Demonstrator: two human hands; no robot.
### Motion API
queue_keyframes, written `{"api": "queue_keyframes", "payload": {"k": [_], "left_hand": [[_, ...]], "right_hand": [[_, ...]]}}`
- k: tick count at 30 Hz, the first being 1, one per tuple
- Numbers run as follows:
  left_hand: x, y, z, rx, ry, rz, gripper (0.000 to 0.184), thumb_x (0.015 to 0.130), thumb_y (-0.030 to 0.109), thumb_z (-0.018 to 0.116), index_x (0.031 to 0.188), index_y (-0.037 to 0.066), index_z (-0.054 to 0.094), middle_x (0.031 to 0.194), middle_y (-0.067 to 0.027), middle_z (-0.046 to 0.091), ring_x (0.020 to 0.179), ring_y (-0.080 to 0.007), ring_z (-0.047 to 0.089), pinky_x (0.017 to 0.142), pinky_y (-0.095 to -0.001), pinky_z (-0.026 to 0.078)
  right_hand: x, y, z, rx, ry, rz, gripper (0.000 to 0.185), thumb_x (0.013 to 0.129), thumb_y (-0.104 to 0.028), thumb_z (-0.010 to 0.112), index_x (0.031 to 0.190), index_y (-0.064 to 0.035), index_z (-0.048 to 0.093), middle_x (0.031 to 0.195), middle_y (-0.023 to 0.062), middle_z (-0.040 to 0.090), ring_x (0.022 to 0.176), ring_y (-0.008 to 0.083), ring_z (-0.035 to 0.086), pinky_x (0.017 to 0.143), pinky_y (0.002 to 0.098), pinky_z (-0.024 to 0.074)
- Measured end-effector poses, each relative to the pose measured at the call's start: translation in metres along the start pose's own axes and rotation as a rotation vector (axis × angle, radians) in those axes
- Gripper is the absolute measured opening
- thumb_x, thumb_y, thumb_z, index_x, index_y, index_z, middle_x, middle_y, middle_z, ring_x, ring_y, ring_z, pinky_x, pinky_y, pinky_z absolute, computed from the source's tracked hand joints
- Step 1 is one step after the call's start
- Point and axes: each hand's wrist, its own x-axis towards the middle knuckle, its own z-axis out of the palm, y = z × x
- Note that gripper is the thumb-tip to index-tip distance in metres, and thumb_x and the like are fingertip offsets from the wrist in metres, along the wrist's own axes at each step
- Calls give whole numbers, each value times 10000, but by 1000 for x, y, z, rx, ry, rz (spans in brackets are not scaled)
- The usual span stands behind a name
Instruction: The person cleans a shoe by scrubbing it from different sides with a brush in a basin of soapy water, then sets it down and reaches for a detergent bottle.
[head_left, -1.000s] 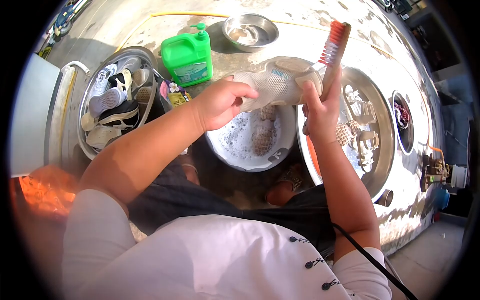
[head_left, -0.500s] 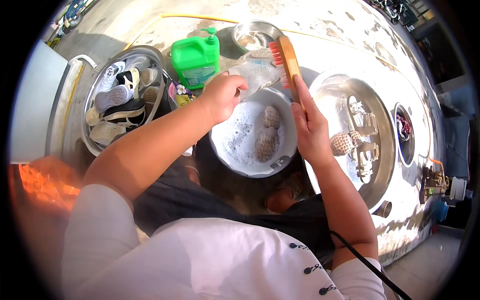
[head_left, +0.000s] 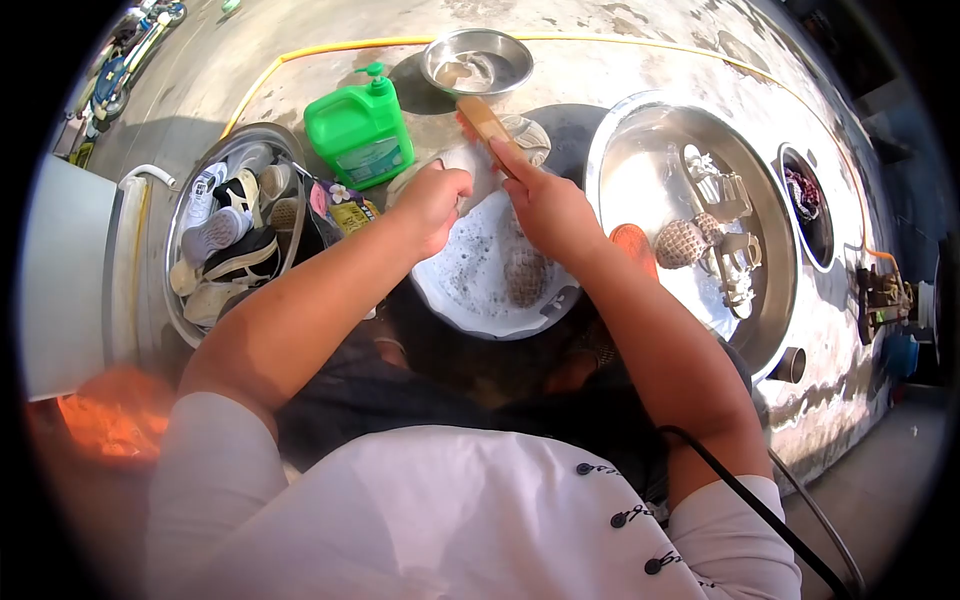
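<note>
My left hand (head_left: pixel 432 205) is closed around a pale shoe (head_left: pixel 527 137) above a white basin (head_left: pixel 470 322) of soapy water. In my right hand (head_left: pixel 555 215) is a scrubbing brush (head_left: pixel 484 122) with a wooden back and red bristles, its bristle side against or very close to the shoe. My hands and the brush cover much of the shoe. A shoe with a brown patterned sole (head_left: pixel 525 278) lies sole up in the suds, partly under my right hand.
Left, a metal tub (head_left: pixel 172 290) holds several shoes. A green pump jug (head_left: pixel 358 130) and small metal bowl (head_left: pixel 510 85) stand ahead. Right, a large metal basin (head_left: pixel 775 310) contains sandals (head_left: pixel 735 195) and a sole-up shoe (head_left: pixel 680 243). A yellow hose (head_left: pixel 370 42) crosses the ground.
The brush has moved left and down along the shoe, tilting over it. My right hand has come closer to my left, and the shoe sits lower. The view has shifted slightly.
</note>
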Motion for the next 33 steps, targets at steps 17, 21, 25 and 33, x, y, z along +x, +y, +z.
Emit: {"api": "queue_keyframes", "payload": {"k": [17,21,25,33], "left_hand": [[12,20,-14,-210,137,-85,257,710,-47,526,933,79,512,919,-49,547,829,-192,531,723,-334,432],[18,13,-20,-189,152,-107,292,711,-71,496,974,52,527,936,-58,556,856,-215,556,765,-351,455],[11,21,-12,-223,147,-7,354,683,-96,492,1009,42,502,959,-95,558,900,-226,568,760,-340,453],[5,19,-3,-157,195,17,410,672,-90,481,1066,25,503,1004,-98,558,923,-259,569,841,-393,467]], "right_hand": [[-16,-25,29,256,-119,36,560,945,-170,506,1462,-300,334,930,249,651,828,397,644,743,452,496],[15,14,13,-14,45,-15,527,952,-174,497,1445,-289,349,908,210,659,809,404,630,736,477,488],[-13,-18,23,134,-63,-67,540,954,-173,498,1453,-296,333,950,224,658,849,404,633,751,470,487],[-3,-8,10,39,-49,35,562,941,-173,519,1460,-282,331,918,237,652,845,412,627,764,472,482]]}}
